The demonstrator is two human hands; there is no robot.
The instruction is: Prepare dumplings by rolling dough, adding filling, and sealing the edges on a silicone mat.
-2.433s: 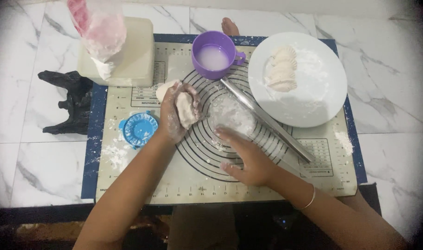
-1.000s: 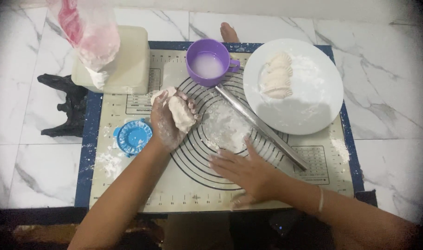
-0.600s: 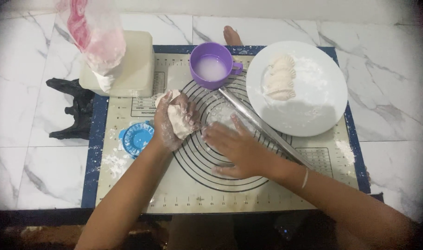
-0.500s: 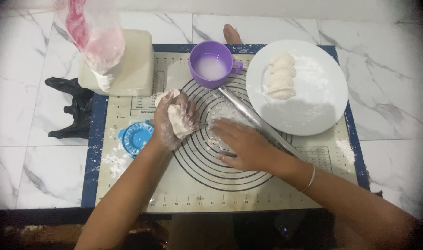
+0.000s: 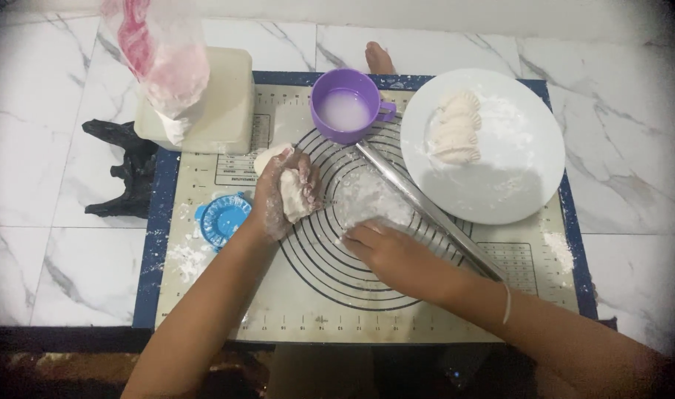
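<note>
Left hand [image 5: 282,196]: floured, fingers curled closed around a lump of dough [image 5: 294,194], held just above the baking mat [image 5: 204,295] at the left edge of its ring markings. Right hand [image 5: 385,251]: palm down, fingers flat and spread, gripping nothing, fingertips resting at the near edge of a floured patch [image 5: 371,199] in the centre of the rings. Beside that hand, to the right: a slim metal rolling pin [image 5: 426,210] lying diagonally, apparently unused at this moment. Left of the dough hand: a blue round dumpling press [image 5: 223,219] lying on the mat, with spilled flour near it. Beyond: a purple cup [image 5: 345,107] of whitish liquid; a second dough piece [image 5: 267,157] just behind the left hand; a cream box [image 5: 219,100] with a plastic bag [image 5: 164,63] above it. Far right: a white plate [image 5: 515,170], floured, bearing a few shaped dumplings [image 5: 456,129] with crimped edges. Progress, as judged: a few pieces finished and plated; the held lump not yet rolled out; at least one further piece waiting.
</note>
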